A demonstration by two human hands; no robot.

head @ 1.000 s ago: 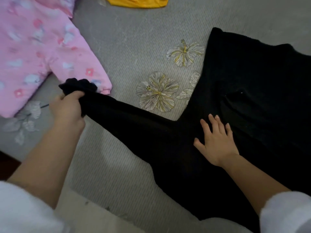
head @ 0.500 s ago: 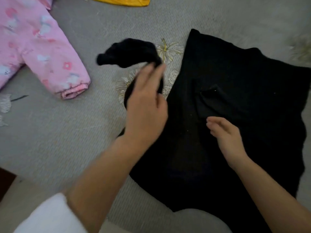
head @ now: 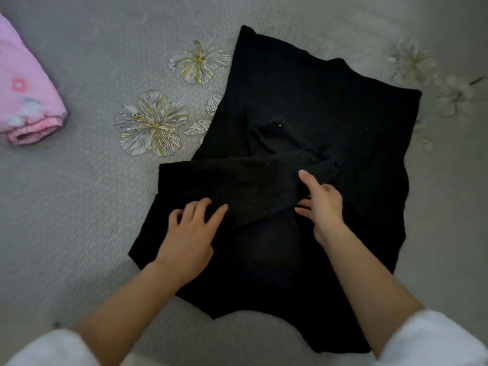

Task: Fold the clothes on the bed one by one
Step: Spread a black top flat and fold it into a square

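Hands on the folded sleeve [head: 232, 180] of the black sweater [head: 317, 96] — left hand [head: 187, 239] flat, spread; right hand [head: 327, 207], grip unclear.

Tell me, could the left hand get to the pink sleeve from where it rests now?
Probably yes. The left hand lies flat on the black sweater, holding nothing, and only bare grey bedspread lies between it and the pink sleeve, though it looks a stretch.
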